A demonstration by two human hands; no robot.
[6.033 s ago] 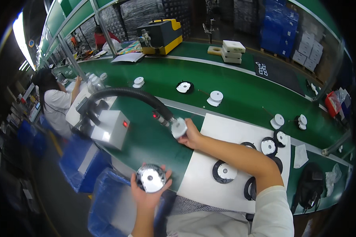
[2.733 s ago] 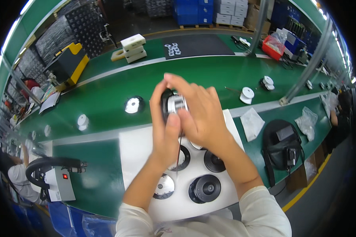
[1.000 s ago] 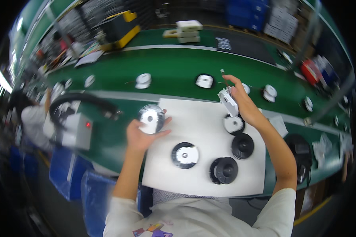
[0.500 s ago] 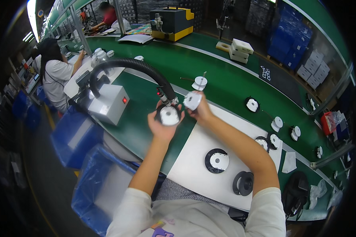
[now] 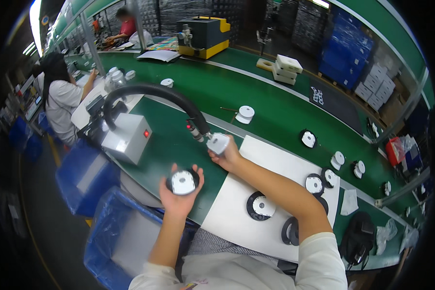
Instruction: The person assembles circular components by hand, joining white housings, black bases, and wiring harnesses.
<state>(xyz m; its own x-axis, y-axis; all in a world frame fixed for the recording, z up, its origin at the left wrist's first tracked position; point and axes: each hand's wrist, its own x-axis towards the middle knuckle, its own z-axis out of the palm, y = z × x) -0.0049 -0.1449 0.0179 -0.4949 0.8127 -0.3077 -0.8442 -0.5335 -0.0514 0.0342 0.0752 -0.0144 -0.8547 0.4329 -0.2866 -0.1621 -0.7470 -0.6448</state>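
Note:
My left hand (image 5: 178, 200) is cupped, palm up, around a round black part with a white disc face (image 5: 183, 182), held above the green mat left of the white board. Farther off, my right hand (image 5: 228, 157) grips a white rounded part (image 5: 218, 143) right at the nozzle tip of a black flexible hose (image 5: 154, 90). Whether the part touches the nozzle I cannot tell. The hose arches up from a white box (image 5: 128, 137) with a lit red switch. Beside my right forearm, a black ring with a white disc (image 5: 264, 205) lies on the white board (image 5: 232, 208).
Several white spool-like parts (image 5: 245, 114) stand along the green belt (image 5: 275, 121). Black-rimmed discs (image 5: 314, 184) and a black spool (image 5: 290, 231) rest on the board's right side. A blue-lined bin (image 5: 111, 232) stands at lower left. A co-worker (image 5: 63, 96) sits at far left.
My left hand has come down and nearer with its black-and-white part, away from the nozzle. My right hand has moved left and down, bringing the white part to the nozzle. The view has shifted slightly.

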